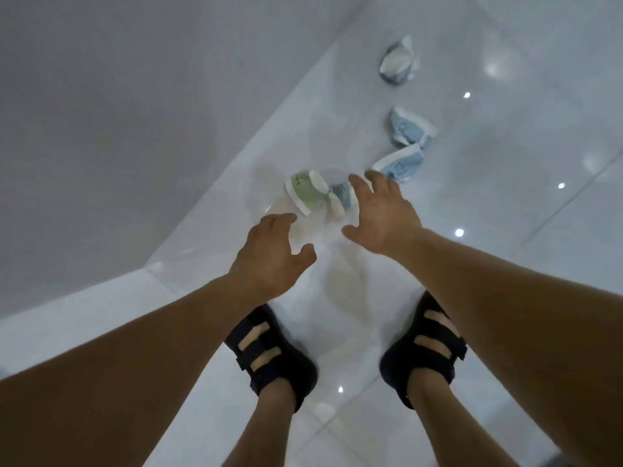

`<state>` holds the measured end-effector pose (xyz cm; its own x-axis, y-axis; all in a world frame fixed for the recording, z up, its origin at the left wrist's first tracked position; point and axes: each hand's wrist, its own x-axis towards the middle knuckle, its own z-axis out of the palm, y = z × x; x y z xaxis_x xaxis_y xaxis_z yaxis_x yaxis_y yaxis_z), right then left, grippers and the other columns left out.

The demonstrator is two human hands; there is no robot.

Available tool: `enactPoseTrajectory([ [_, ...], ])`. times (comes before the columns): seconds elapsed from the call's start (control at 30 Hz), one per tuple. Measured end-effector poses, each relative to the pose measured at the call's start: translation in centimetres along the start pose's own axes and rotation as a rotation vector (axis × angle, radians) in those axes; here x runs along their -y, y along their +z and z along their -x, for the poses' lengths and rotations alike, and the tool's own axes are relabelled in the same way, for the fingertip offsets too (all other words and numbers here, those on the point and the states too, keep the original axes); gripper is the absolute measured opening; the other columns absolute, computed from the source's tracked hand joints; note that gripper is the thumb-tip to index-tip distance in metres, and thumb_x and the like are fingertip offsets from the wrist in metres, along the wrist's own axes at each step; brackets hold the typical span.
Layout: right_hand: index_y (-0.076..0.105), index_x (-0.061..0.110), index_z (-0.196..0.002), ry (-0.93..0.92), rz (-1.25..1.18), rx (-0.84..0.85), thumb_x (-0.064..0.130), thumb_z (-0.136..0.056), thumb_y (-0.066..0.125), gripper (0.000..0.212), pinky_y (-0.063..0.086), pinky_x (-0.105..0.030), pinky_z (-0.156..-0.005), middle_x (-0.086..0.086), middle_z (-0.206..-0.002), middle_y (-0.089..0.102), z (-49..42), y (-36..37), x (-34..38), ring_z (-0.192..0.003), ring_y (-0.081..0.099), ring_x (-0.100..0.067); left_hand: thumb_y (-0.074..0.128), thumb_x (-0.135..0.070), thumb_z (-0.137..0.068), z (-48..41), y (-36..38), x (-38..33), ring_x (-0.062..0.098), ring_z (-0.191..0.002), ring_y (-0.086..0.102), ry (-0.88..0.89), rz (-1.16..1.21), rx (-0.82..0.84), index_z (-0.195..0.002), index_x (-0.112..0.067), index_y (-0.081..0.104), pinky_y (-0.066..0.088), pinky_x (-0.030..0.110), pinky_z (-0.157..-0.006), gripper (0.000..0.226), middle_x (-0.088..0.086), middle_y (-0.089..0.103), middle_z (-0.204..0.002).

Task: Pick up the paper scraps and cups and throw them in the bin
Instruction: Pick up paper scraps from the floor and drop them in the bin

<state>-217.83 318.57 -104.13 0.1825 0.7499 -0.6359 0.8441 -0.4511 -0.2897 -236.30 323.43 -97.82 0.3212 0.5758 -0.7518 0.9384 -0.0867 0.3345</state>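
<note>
Several crushed paper cups lie in a row on the glossy white floor along the wall. A green cup lies nearest, with a small blue-grey cup touching it. Farther along lie a light blue cup, another blue cup and a crumpled white and grey cup. My left hand hovers just short of the green cup, fingers apart and holding nothing. My right hand reaches beside the blue-grey cup, fingers spread and holding nothing. No bin is in view.
A grey-white wall runs along the left, meeting the floor at a pale ledge. My two feet in dark strapped sandals stand below the hands. Tiled floor stretches to the right.
</note>
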Motion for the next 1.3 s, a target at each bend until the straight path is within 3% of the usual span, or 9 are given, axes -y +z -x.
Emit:
enactPoseTrajectory([
  [0.13,0.019,0.023,-0.150,-0.093,0.026,-0.034,0.046,-0.074,0.077,0.099,0.038,-0.052,-0.103,-0.009,-0.155,0.020,-4.9,3.5,-0.7,-0.140,0.021,-0.035,0.055,-0.046,-0.090,-2.7,3.2,2.0,0.025,-0.127,0.041,-0.043,0.073,0.017,-0.147,-0.022,0.029,0.037,0.043,-0.106,0.067,0.002,0.031,-0.148],
  [0.3,0.043,0.017,-0.135,-0.081,-0.055,-0.085,0.026,-0.075,0.074,0.068,0.046,-0.041,-0.087,-0.012,-0.130,0.040,-4.8,6.6,-1.4,-0.117,0.041,-0.033,0.055,-0.046,-0.090,-4.4,4.3,2.4,0.022,-0.128,0.040,-0.048,0.163,0.033,-0.145,-0.024,0.030,0.036,0.036,-0.105,0.065,0.002,0.034,-0.145],
  [0.43,0.042,0.013,-0.139,-0.104,-0.172,-0.072,0.034,-0.075,0.074,0.074,0.046,-0.040,-0.085,-0.013,-0.125,0.044,-1.8,6.7,-1.8,-0.112,0.047,-0.031,0.058,-0.045,-0.089,-5.0,3.7,0.8,0.015,-0.118,0.047,-0.099,0.322,0.047,-0.143,-0.022,0.034,0.035,0.022,-0.089,0.064,-0.002,0.045,-0.137],
  [0.57,0.044,-0.002,-0.138,-0.339,-0.295,-0.194,0.031,-0.072,0.080,0.082,0.052,-0.038,-0.080,-0.018,-0.120,0.054,1.3,4.9,-0.3,-0.104,0.057,-0.031,0.063,-0.038,-0.088,-5.1,3.0,-1.6,0.004,-0.097,0.055,-0.105,0.551,0.153,-0.135,-0.025,0.040,0.041,0.010,-0.066,0.054,-0.009,0.055,-0.115],
  [0.7,0.043,-0.005,-0.139,-0.462,-0.344,-0.222,0.031,-0.074,0.081,0.084,0.052,-0.030,-0.083,-0.019,-0.124,0.055,1.9,3.1,0.4,-0.104,0.059,-0.027,0.063,-0.029,-0.088,-5.2,2.2,-2.0,0.005,-0.096,0.059,-0.040,0.530,0.160,-0.119,-0.029,0.050,0.043,0.012,-0.069,0.034,-0.015,0.060,-0.103],
  [0.8,0.034,0.006,-0.147,-0.443,-0.256,-0.089,0.042,-0.073,0.080,0.094,0.052,-0.040,-0.090,-0.014,-0.142,0.042,0.7,2.3,0.0,-0.118,0.050,-0.028,0.063,-0.034,-0.089,-5.1,1.5,-0.6,0.000,-0.081,0.057,-0.021,0.387,0.118,-0.113,-0.028,0.052,0.041,0.005,-0.058,0.027,-0.018,0.058,-0.092],
  [0.93,0.017,0.022,-0.153,-0.379,-0.007,-0.073,0.039,-0.074,0.077,0.100,0.043,-0.046,-0.103,-0.010,-0.157,0.016,-3.7,1.9,0.3,-0.137,0.027,-0.033,0.062,-0.035,-0.089,-5.4,1.0,3.5,0.012,-0.087,0.053,-0.057,0.170,0.041,-0.125,-0.017,0.051,0.037,0.017,-0.069,0.041,0.000,0.058,-0.108],
  [1.07,0.005,0.034,-0.153,-0.423,0.212,-0.011,0.023,-0.079,0.075,0.103,0.035,-0.049,-0.108,-0.002,-0.162,-0.008,-8.3,3.6,3.0,-0.148,0.003,-0.031,0.063,-0.036,-0.088,-5.3,1.4,7.7,0.012,-0.087,0.051,-0.165,0.142,0.018,-0.128,-0.019,0.049,0.033,0.013,-0.063,0.046,0.002,0.057,-0.112],
  [1.3,0.023,0.027,-0.151,-0.383,0.258,0.085,0.021,-0.083,0.065,0.080,0.048,-0.041,-0.090,-0.012,-0.144,0.027,-5.3,7.0,3.1,-0.125,0.033,-0.032,0.064,-0.035,-0.087,-3.8,1.8,9.7,0.016,-0.094,0.051,-0.189,0.113,0.004,-0.133,-0.018,0.048,0.038,0.025,-0.080,0.051,0.006,0.055,-0.121],
])
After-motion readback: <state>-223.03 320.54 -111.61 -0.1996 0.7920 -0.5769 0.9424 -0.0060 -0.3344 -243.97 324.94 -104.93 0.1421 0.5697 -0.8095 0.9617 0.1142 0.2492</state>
